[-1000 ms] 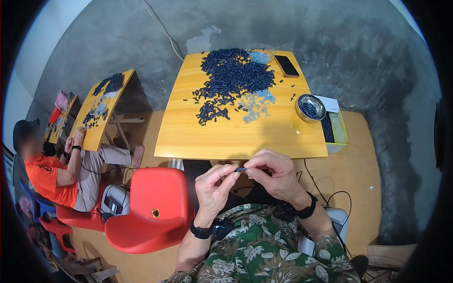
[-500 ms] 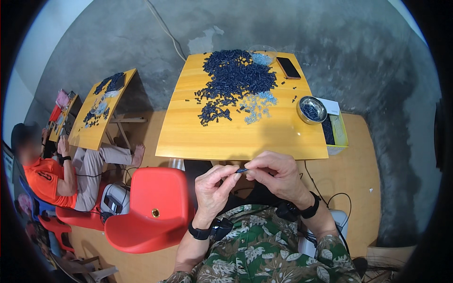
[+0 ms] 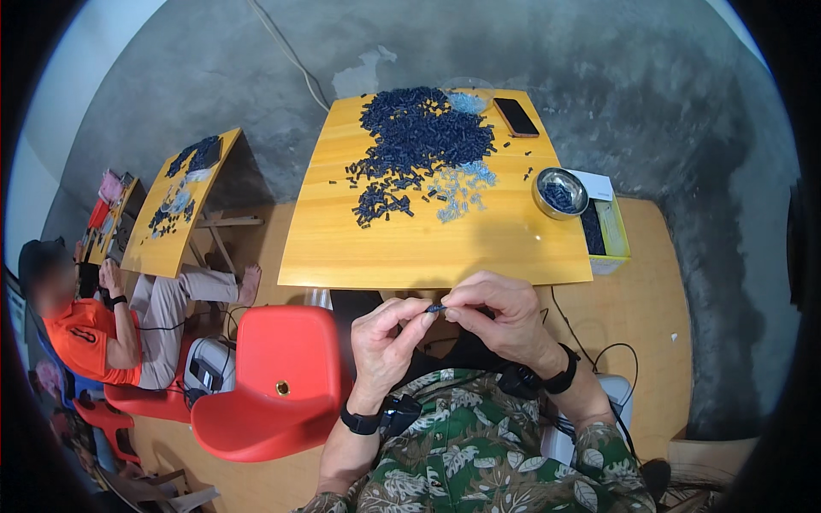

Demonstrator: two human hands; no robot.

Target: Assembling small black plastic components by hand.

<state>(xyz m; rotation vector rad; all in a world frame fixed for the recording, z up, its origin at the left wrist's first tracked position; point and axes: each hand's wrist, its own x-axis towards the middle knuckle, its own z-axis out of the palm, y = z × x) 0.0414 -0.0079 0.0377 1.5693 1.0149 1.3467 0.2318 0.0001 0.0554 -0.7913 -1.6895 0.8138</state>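
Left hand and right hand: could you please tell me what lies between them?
A small, narrow dark part bridges the gap, pinched by both the left hand and the right hand; the head view shows this.

You sit in what looks like an assembly workshop: at upper centre, your yellow table (image 3: pixel 410 256) bears heaps of black parts (image 3: pixel 432 137) and pale pieces (image 3: pixel 460 205); at left, a co-worker (image 3: pixel 94 338) sits by another table (image 3: pixel 152 250), similarly strewn; a patchy grey wall (image 3: pixel 607 77) stands behind.
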